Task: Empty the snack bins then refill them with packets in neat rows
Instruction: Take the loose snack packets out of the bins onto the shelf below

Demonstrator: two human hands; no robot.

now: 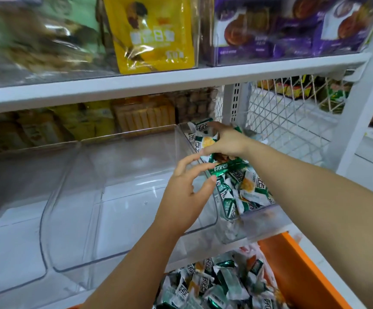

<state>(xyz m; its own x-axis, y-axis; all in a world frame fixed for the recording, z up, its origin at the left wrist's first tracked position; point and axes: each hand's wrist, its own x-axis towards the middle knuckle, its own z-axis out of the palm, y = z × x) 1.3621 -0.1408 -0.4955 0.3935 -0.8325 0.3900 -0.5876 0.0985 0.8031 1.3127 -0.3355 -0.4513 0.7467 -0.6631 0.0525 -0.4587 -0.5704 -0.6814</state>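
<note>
Two clear plastic snack bins stand side by side on the white shelf. The middle bin [123, 219] holds nothing. The right bin [259, 226] holds green-and-white snack packets [245, 192]. My right hand [225, 141] reaches into the right bin and grips several packets near its back. My left hand [187, 192] hovers at the wall between the two bins, fingers spread, thumb and fingertips touching a green packet [223, 169]. Below the shelf, an orange crate [303, 264] holds a heap of the same packets [214, 284].
Another clear bin [11, 230] stands at the left. Above, a white shelf board [158, 85] carries a yellow bag [152, 34] and purple biscuit boxes [281, 30]. A white wire basket [292, 121] sits to the right. Boxed snacks [145, 117] line the back.
</note>
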